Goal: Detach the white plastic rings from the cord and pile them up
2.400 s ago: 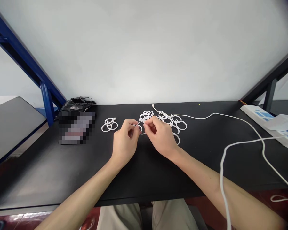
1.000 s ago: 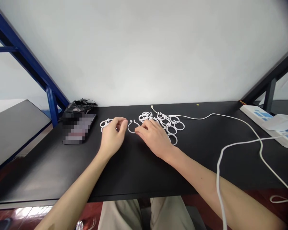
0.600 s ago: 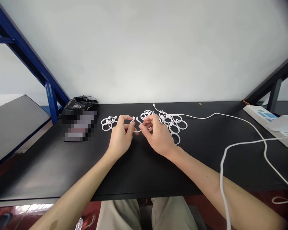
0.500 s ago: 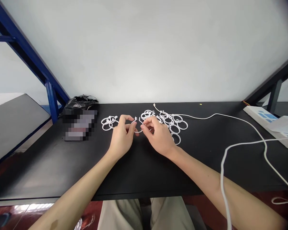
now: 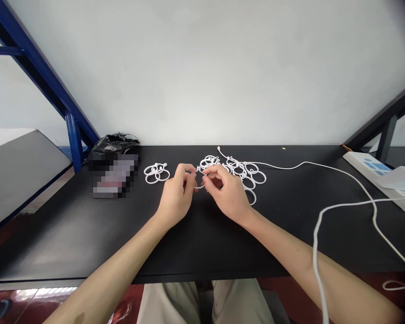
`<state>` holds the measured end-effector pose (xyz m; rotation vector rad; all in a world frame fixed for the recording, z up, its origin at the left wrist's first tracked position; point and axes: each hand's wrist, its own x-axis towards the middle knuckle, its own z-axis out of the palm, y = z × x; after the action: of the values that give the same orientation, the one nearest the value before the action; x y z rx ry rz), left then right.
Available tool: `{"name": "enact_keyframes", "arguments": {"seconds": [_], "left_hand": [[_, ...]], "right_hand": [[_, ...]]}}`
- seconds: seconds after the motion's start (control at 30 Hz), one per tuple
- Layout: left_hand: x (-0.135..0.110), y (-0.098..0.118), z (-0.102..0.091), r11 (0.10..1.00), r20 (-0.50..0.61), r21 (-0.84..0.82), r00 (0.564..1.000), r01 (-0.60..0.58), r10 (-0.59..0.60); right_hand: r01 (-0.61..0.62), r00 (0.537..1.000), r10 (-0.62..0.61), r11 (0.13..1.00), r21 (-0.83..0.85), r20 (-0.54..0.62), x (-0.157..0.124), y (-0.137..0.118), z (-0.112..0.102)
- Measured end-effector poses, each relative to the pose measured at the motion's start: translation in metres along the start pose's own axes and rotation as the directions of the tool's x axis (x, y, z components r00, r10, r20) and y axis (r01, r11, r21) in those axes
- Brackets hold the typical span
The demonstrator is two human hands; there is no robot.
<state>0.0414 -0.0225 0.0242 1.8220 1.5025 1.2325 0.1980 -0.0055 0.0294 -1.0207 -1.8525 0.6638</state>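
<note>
At the middle of the black table (image 5: 222,252), one white ring (image 5: 199,187), left hand (image 5: 175,195) and right hand (image 5: 230,193) each pinching a side between thumb and fingers. Probably light, springy plastic, somewhat slick; thin band may snap if forced wide. Best held near the ends. More rings: small cluster (image 5: 154,171) left, larger pile (image 5: 240,168) right.

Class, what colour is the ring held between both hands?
White; the ring shows in the head view, the only one.
</note>
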Motion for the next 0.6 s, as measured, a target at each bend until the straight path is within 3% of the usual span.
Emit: {"name": "enact_keyframes", "arguments": {"seconds": [0.47, 0.6], "left_hand": [[-0.0026, -0.0014, -0.0024, 1.000, 0.009, -0.011, 1.000, -0.027, 0.027], [-0.0048, -0.0028, -0.0041, 0.999, 0.056, 0.002, 0.998, -0.034, 0.033]], "right_hand": [[0.001, 1.000, -0.001, 1.000, -0.003, 0.021, -0.0047, -0.0043, -0.0039], [0.008, 0.998, -0.008, 1.000, -0.009, 0.057, -0.0060, -0.0047, -0.0069]]}}
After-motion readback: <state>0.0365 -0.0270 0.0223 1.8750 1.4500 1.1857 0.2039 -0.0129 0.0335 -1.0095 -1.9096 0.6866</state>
